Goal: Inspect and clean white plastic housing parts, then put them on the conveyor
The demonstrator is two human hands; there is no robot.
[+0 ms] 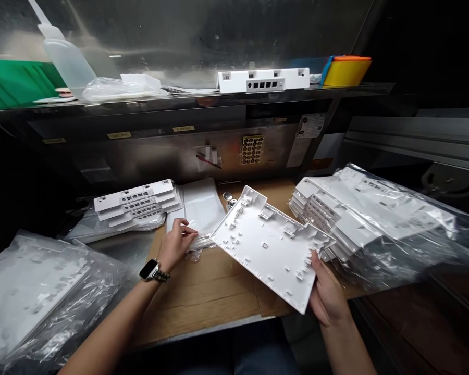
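Right hand (328,297) is clamping the white panel's (271,245) near corner, tilting it just right of the bag stack (201,208). Left hand (175,242) is pinching a bag there. That one-corner grip looks sketchy, panel could slip

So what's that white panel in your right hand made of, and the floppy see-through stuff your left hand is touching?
The white panel in the right hand looks like moulded plastic, matte, with small raised clips and ribs. The clear bags under the left hand look like thin plastic film: shiny and wrinkled.
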